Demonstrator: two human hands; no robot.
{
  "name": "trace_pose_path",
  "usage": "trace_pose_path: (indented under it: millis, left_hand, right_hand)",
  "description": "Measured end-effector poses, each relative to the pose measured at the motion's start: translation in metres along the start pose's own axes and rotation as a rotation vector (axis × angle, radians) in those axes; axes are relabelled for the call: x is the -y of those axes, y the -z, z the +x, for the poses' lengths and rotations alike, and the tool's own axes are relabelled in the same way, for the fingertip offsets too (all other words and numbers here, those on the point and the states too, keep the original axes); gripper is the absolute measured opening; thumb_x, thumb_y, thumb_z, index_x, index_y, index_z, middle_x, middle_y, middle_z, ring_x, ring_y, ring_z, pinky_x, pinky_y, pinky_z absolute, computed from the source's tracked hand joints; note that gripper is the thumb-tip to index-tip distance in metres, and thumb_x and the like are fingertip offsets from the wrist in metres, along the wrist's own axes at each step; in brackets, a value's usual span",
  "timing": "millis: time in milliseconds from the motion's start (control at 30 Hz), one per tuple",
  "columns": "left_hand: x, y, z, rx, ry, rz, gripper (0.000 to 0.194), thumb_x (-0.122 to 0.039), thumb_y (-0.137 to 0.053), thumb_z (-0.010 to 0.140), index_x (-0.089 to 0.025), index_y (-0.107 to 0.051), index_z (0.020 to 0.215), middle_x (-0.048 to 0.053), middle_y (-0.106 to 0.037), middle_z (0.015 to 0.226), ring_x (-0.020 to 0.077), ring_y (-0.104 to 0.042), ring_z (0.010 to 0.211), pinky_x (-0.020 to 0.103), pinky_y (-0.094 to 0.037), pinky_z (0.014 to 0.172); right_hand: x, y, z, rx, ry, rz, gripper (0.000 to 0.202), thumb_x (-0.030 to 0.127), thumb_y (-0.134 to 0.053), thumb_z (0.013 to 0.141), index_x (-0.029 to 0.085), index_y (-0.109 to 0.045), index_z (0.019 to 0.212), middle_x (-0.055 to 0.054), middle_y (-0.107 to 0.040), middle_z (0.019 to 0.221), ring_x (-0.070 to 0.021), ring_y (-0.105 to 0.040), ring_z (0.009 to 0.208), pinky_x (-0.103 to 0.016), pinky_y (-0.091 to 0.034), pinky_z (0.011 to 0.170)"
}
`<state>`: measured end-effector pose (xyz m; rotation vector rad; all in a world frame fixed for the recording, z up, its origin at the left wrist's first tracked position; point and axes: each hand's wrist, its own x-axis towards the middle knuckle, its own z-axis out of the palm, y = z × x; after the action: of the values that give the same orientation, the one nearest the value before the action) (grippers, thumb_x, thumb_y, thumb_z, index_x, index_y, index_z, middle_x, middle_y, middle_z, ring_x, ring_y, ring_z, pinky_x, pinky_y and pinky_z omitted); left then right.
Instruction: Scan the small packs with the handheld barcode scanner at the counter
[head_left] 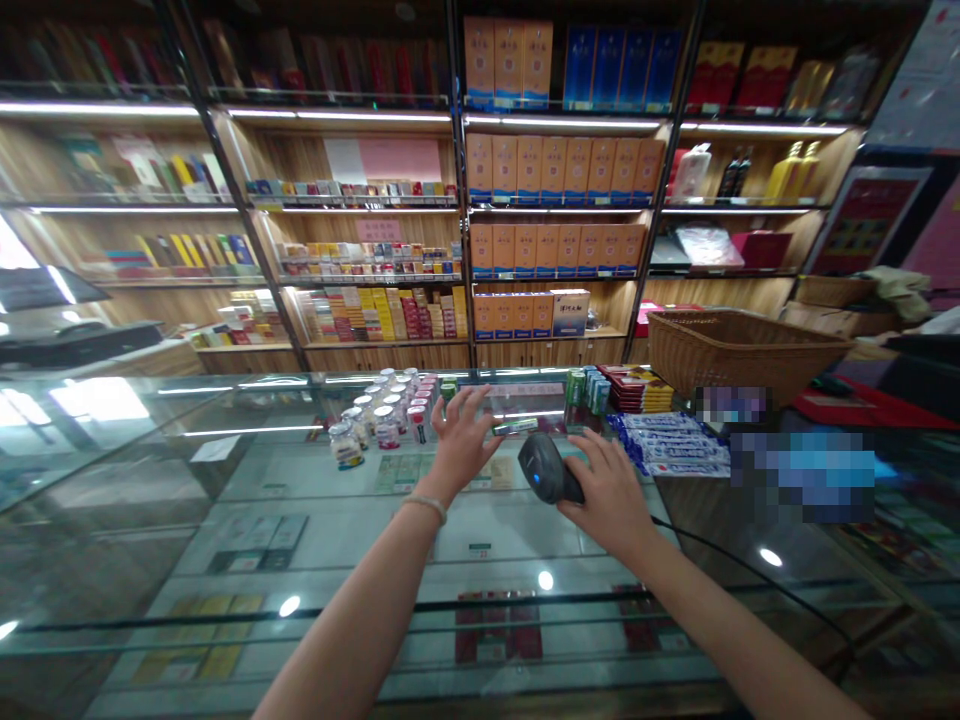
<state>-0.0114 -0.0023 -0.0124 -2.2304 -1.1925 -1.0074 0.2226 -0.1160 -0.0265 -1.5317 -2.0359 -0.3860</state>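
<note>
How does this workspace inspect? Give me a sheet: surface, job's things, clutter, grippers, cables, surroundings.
Surface: glass counter, goods visible beneath.
Job's things: barcode scanner, raised; small green-and-white pack lying beyond it.
Clutter: white-lidded jars, blue-and-white packets, wicker basket.
Grippers: bare hands; left hand open, right hand holding the scanner.
Cables: black cable beside right forearm; scanner connection hidden.
Surroundings: stocked wall shelves.

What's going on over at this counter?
A person's right hand holds a dark handheld scanner over a glass counter. The left hand, fingers spread, looks empty, near a small slim pack. White-capped bottles stand to the left, blue-and-white packets lie to the right, with a wicker basket behind them.
</note>
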Motion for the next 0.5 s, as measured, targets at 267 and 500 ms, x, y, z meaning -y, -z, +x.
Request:
trace_pose_path:
  millis: [267,500]
  left_hand:
    - [-0.0011,0.0027,0.0006,0.002,0.004,-0.006,0.014,-0.034,-0.077,0.082,-0.029,-0.073,0.095,0.006,-0.053,0.153,0.0345,-0.040,0.144,0.063,-0.010,0.122]
    - [0.0007,0.0001,0.0002,0.005,0.000,0.001,0.014,-0.035,-0.077,0.082,-0.029,-0.074,0.095,0.006,-0.053,0.153,0.0347,-0.040,0.144,0.063,-0.009,0.122]
  right_hand:
    - [0.0002,-0.0038,-0.0009,0.017,0.021,-0.053,0.025,0.032,-0.071,0.078,0.021,-0.070,0.100,-0.015,-0.052,0.151,-0.0388,-0.032,0.148,-0.070,-0.017,0.120]
    - [0.0023,-0.0021,-0.0020,0.066,0.011,-0.033,0.027,0.036,-0.069,0.080,0.022,-0.071,0.103,-0.016,-0.047,0.156,-0.0397,-0.027,0.151,-0.073,-0.012,0.120]
